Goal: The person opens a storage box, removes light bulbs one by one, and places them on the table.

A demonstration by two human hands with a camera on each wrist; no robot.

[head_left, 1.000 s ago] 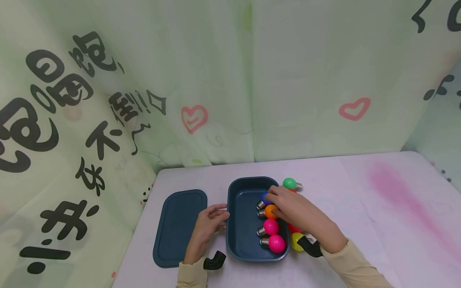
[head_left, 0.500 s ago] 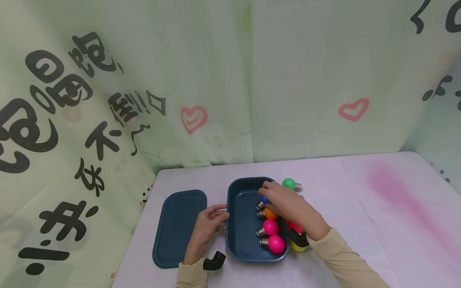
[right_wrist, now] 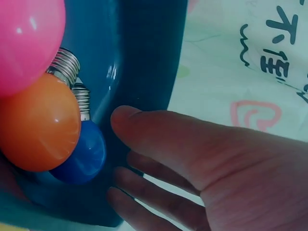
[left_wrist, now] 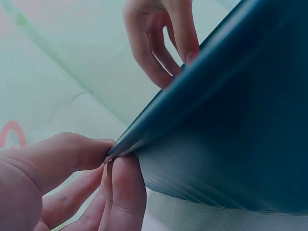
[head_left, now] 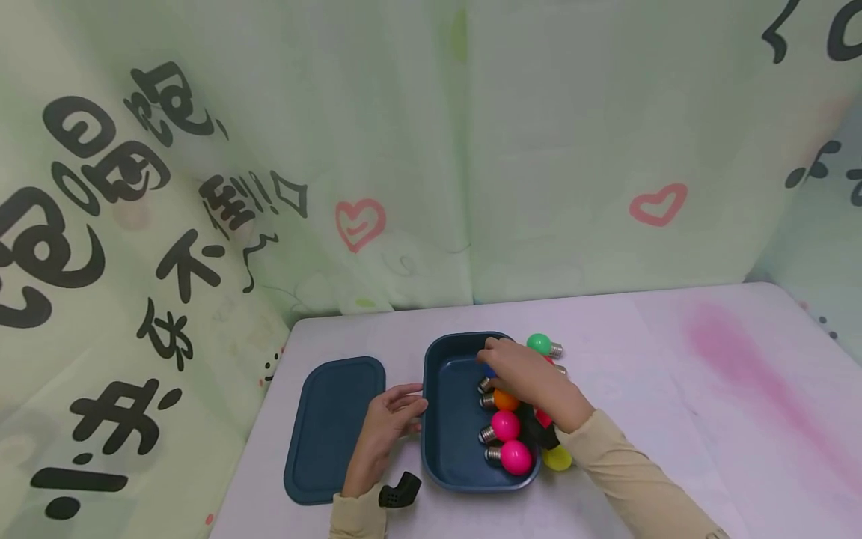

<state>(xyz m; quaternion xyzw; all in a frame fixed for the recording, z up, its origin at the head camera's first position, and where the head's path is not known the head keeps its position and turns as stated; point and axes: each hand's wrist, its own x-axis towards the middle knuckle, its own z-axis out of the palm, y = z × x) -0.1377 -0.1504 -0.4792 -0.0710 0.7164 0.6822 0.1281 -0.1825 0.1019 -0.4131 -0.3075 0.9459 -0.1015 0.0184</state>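
Observation:
A dark blue rectangular box [head_left: 447, 427] holds a row of coloured light bulbs along its right side. My left hand [head_left: 386, 428] pinches the box's left rim; the left wrist view has the thumb above and fingers below that edge. Over the far right part of the box is my right hand [head_left: 532, 378], thumb and fingers apart with nothing between them. Beside its fingertips in the right wrist view lies a blue bulb [right_wrist: 84, 154], next to an orange bulb [right_wrist: 38, 122]. Nearer the front are two pink bulbs [head_left: 515, 457]. Every bulb's metal screw base in the box points left.
Left of the box lies a flat dark blue lid [head_left: 337, 430]. Outside its right side are a green bulb [head_left: 539, 343], a yellow bulb [head_left: 557, 458] and red bulbs [head_left: 542, 418] partly hidden by my right arm. A printed curtain [head_left: 552, 187] stands behind the table.
My right hand has shifted left and slightly away from me, off the orange bulb and past the blue one, its fingers spreading. The left hand stays at the rim.

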